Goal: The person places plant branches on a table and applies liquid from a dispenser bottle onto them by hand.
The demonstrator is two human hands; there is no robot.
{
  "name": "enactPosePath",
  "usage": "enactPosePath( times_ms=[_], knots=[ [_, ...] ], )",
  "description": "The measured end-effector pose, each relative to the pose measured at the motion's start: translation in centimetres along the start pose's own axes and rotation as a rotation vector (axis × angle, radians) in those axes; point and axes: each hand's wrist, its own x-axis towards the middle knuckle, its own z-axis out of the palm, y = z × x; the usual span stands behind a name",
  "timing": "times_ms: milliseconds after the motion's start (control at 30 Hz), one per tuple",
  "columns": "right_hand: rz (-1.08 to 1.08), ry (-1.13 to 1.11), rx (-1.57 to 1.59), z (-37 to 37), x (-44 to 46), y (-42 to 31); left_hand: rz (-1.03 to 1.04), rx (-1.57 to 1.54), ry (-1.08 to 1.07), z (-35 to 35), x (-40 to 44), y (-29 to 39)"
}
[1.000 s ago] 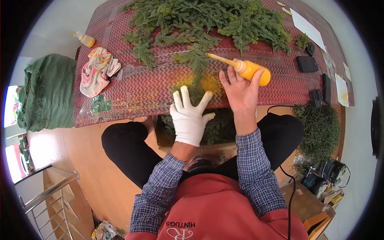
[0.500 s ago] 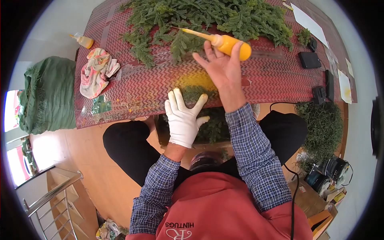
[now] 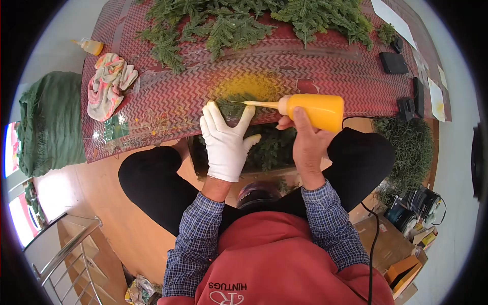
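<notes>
My left hand (image 3: 224,145), in a white glove with yellowed fingertips, lies spread at the table's front edge, its fingers against a small green sprig (image 3: 234,106). My right hand (image 3: 306,142), bare, is wrapped round a yellow squeeze bottle (image 3: 320,111). The bottle lies nearly level, its long thin nozzle pointing left over the sprig, close to the gloved fingertips. Yellow stain (image 3: 249,85) covers the patterned table cover just beyond the sprig. Below the table edge, between my legs, an open box holds more green sprigs (image 3: 269,151).
Green branches (image 3: 231,30) are heaped along the table's far side. A stained cloth (image 3: 109,85) and a second bottle (image 3: 92,47) lie at the left. Black devices (image 3: 393,63) and white paper (image 3: 435,99) are at the right. A green bundle (image 3: 53,124) stands left of the table.
My right hand has brought the bottle down and toward me, from over the far branches to the sprig. The sprig earlier near the nozzle now rests by the heap. My gloved hand shifted slightly left.
</notes>
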Motion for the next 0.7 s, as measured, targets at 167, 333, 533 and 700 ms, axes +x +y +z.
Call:
enactPosePath(
  times_ms=[167, 333, 533, 700],
  knots=[
    [0.02, -0.049, 0.009, 1.4, 0.0, 0.7, -0.013, 0.027, -0.017, -0.1, -0.1, 0.0],
    [0.036, -0.067, -0.019, 2.0, 0.4, 1.2, -0.014, 0.035, -0.034, -0.2, 0.1, 0.1],
    [0.01, -0.035, -0.03, 1.0, 0.5, 1.1, -0.008, 0.057, -0.045, -0.3, 0.1, 0.0],
    [0.004, -0.012, -0.032, 0.2, 0.7, 0.5, -0.007, 0.042, -0.091, -0.5, 0.1, 0.0]
  ],
)
